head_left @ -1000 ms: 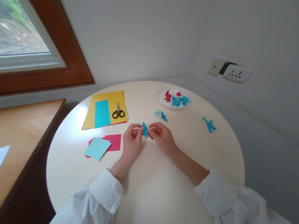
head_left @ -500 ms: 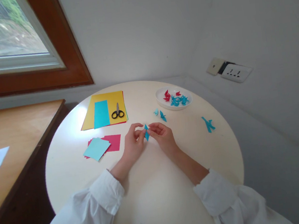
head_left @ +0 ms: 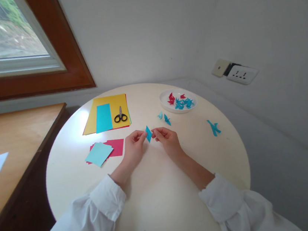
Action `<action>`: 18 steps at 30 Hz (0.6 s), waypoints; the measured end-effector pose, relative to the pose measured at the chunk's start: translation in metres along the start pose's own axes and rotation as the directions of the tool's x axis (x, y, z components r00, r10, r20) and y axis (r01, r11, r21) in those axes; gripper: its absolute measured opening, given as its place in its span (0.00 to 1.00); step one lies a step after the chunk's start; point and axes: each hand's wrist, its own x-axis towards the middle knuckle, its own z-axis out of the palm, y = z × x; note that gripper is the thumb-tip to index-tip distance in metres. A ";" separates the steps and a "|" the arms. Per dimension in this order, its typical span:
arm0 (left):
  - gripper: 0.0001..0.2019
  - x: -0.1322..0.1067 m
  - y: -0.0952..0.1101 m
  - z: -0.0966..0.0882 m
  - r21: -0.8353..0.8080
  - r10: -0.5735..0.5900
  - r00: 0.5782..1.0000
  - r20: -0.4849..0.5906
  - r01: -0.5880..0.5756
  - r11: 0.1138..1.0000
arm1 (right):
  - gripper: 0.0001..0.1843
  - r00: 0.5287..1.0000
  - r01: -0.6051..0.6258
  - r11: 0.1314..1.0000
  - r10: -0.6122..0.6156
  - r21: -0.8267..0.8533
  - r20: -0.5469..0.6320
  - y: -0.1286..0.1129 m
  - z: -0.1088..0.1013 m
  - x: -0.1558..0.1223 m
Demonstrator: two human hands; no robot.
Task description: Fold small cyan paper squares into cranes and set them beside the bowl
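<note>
Blue paper diamond (head_left: 149, 134) in a narrow pinch of the left hand (head_left: 134, 145).

Round table (head_left: 165, 207) — yellow-topped paper stack (head_left: 114, 104) | paper squares (head_left: 99, 154) | dish (head_left: 164, 99) | two paper cranes (head_left: 167, 120) | blue strips (head_left: 214, 128)

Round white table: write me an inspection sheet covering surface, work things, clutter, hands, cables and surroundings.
Surface: round white table, with glare toward its far left edge.
Work things: blue folded paper, diamond-shaped; white dish holding red figures and blue figures; pale bird and blue bird just outside it.
Clutter: blue scraps at the right; scissors on a yellow sheet; pale blue square partly over red paper.
Hands: left hand pinches the blue folded paper; right hand at its right edge, contact unclear.
Cables: nothing seen; wall socket unplugged.
Surroundings: window and wooden desk at left.
</note>
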 end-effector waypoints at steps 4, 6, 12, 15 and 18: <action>0.13 0.002 0.000 0.001 -0.226 -0.183 0.982 0.041 0.188 0.956 | 0.09 0.995 0.024 0.999 -0.022 -0.021 0.098 0.002 0.001 -0.002; 0.13 0.002 0.000 0.003 -0.296 -0.199 0.977 0.081 0.214 0.931 | 0.08 0.992 0.039 0.998 -0.034 -0.039 0.120 0.004 0.002 -0.004; 0.09 0.001 0.002 0.002 -0.164 0.016 1.000 -0.027 -0.020 0.986 | 0.06 0.980 0.181 0.967 -0.161 -0.180 0.118 0.006 0.001 -0.006; 0.04 0.001 0.001 0.000 -0.031 0.119 0.993 -0.003 -0.119 0.992 | 0.05 0.969 0.235 0.944 -0.208 -0.234 0.135 0.006 0.001 -0.006; 0.04 0.002 -0.003 -0.002 0.031 0.164 0.986 0.029 -0.165 0.986 | 0.04 0.966 0.250 0.932 -0.222 -0.263 0.131 0.005 0.000 -0.006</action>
